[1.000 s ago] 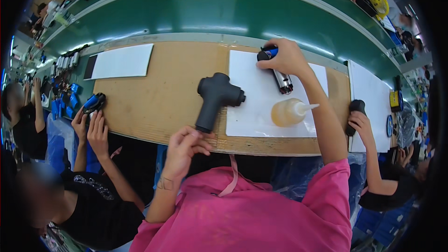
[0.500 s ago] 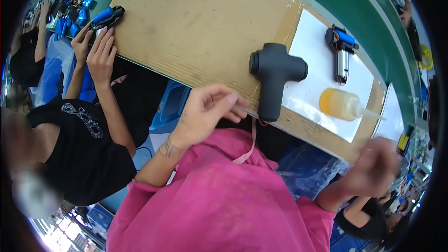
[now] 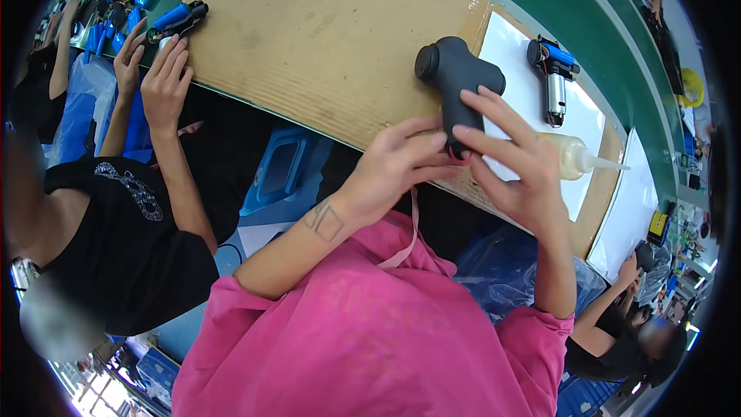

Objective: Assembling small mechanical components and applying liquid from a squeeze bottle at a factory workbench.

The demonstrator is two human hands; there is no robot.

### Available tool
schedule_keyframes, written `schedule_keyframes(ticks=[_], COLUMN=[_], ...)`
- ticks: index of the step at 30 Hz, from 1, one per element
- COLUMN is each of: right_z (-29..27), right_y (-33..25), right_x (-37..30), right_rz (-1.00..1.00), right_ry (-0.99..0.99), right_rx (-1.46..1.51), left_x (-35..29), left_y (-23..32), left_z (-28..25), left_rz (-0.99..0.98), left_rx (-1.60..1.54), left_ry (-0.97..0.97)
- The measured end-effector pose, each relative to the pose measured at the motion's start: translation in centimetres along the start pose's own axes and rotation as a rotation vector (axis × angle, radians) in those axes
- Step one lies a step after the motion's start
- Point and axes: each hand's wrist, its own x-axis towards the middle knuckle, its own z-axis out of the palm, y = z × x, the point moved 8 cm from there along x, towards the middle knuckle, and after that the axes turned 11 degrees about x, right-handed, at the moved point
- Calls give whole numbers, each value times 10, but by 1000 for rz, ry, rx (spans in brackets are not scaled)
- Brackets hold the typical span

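A dark grey T-shaped massage gun (image 3: 461,73) lies at the near edge of the cardboard, its handle end toward me. Around that end, a bit of red wire (image 3: 460,157) shows. My left hand (image 3: 390,170) is closed, fingertips pressed together beside the handle end; what they pinch is hidden. My right hand (image 3: 525,170) reaches over from the right, its fingers bent onto the handle and its end. Partly behind the right hand lies a squeeze bottle (image 3: 573,156) with a long thin nozzle.
Beyond the bottle, an opened motor assembly (image 3: 554,81) with a blue battery rests on a white sheet (image 3: 505,42). Brown cardboard (image 3: 309,54) covers the bench. At left, a co-worker's hands (image 3: 164,93) handle a similar blue-and-black assembly (image 3: 181,19). A blue stool (image 3: 278,170) stands below the edge.
My right hand has come in from the lower right onto the handle. My left hand has moved right to the handle end. The massage gun has shifted slightly away and turned.
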Motion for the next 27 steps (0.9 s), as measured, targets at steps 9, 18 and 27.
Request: schedule_keyframes(ticks=[9,18,27], right_z=[-18,-32,-13], right_y=[-8,-10,-13], right_x=[27,29,23], right_rz=[29,140,185], right_ry=[56,-110,-266], right_rx=[-54,99,63], left_x=[40,18,0], left_y=[19,3,-15], left_z=[22,21,27], left_rz=[101,-76,-130], left_rx=[-278,-206,-386], left_ry=[-175,-132,-264])
